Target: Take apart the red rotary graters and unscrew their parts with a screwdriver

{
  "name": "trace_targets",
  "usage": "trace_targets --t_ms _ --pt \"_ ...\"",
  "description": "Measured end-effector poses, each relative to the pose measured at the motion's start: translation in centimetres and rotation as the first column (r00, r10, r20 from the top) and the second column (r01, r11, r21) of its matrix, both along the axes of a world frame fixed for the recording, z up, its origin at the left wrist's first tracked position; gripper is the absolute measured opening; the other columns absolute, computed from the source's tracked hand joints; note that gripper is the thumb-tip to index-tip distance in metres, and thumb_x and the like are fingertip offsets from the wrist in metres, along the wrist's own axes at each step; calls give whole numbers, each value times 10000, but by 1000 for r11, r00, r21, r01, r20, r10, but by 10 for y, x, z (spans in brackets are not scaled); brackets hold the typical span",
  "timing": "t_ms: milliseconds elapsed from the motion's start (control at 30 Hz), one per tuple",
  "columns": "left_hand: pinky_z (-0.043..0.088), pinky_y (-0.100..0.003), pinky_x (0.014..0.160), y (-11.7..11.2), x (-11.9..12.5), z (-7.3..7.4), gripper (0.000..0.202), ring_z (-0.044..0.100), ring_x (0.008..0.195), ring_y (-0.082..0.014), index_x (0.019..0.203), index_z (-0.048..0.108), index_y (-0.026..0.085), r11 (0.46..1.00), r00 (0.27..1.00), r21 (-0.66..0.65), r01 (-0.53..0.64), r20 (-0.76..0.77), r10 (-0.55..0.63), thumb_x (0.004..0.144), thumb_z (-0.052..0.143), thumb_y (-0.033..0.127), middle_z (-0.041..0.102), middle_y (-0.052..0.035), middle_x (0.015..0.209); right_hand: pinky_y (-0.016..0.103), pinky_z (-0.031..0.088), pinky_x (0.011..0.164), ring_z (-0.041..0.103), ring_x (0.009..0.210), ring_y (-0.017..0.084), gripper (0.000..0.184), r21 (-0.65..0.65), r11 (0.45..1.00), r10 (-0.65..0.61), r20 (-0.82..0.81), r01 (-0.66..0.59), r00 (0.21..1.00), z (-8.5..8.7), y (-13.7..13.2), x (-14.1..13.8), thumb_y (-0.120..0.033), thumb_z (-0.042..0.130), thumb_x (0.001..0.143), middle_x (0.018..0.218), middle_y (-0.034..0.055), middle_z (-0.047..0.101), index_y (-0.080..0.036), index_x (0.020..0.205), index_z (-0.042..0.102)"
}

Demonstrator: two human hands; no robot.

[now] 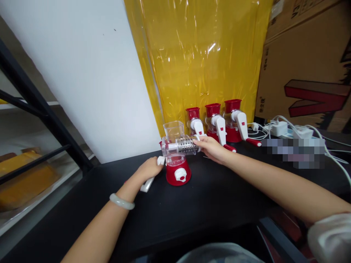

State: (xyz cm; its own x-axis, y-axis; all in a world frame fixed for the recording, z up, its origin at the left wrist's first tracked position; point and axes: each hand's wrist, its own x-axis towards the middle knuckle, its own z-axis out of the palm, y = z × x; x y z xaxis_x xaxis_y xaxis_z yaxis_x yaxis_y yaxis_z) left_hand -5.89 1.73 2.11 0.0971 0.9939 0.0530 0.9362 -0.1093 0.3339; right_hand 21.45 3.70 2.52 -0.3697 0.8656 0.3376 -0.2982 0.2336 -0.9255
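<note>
A rotary drum grater with a red base [172, 174] and a clear plastic body [173, 128] stands upright on the black table [208, 204]. My right hand [210, 147] grips the white-rimmed end of a perforated metal grating drum [185, 145]. The drum lies level across the clear body's round opening; how deep it sits inside is hard to tell. To the left of the base, my left hand [149, 168] is closed around a white crank handle [147, 185]. One end of the handle shows near the clear body; fingers hide its middle.
Behind, a row of assembled red and white grinders [219, 126] stands along the yellow plastic sheet [208, 62]. White chargers and cables [279, 128] lie at the right, before a large cardboard box [301, 62]. A black metal frame [49, 117] is at the left.
</note>
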Motion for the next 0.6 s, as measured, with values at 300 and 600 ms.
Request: trace_targets --t_ms 300,600 --pt "469 -304 756 -1 -4 -3 195 668 910 -277 838 687 180 999 996 12 36 86 -37 734 592 314 737 -93 906 330 454 691 592 679 178 240 333 834 -522 220 440 824 58 19 50 -409 683 759 736 55 667 -171 782 659" --pt "459 -291 777 -2 -9 -11 199 662 913 -253 902 662 174 996 999 80 48 -19 -47 731 580 233 717 -107 983 390 420 873 606 1007 282 271 862 471 -854 390 191 344 146 66 -23 -302 557 887 1019 174 675 -91 1018 666"
